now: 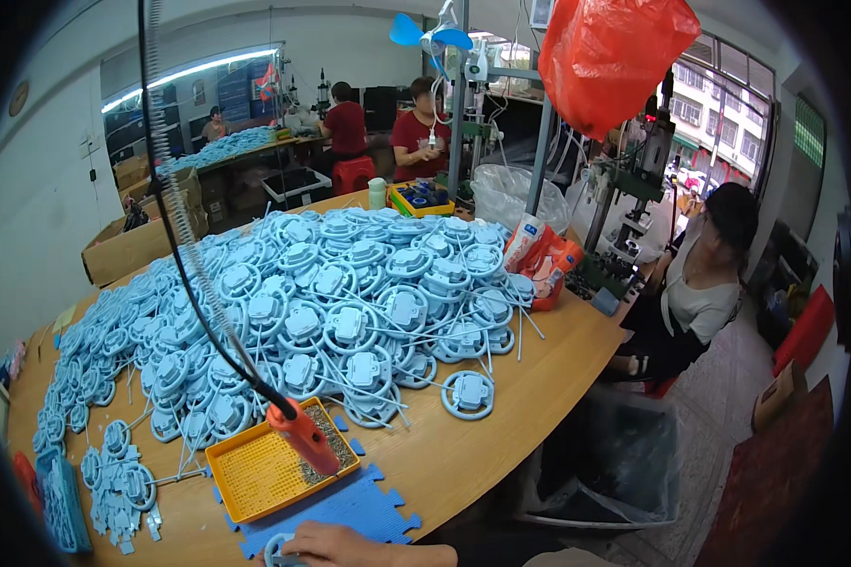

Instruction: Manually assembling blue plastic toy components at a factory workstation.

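Observation:
At the bottom edge my right hand point(336, 545) has its fingers closed on a light-blue ring-shaped plastic part point(276, 544), which the frame cuts off. Hand and part are at the near side of a blue foam mat point(350, 510) with jigsaw edges. My left hand does not show. Beyond the mat is a yellow tray point(246, 472) with many small screws point(323, 430) in its right end. Over the tray hangs an orange electric screwdriver point(304, 439), tip down, on a black cord with a coil spring.
A heap of light-blue ring parts point(350, 321) with centre blocks and thin stems covers much of the wooden table point(529, 378). Small blue pieces point(123, 491) and a blue basket point(61, 501) lie left. A person point(704, 274) sits right, near a lined bin point(605, 463); others work behind.

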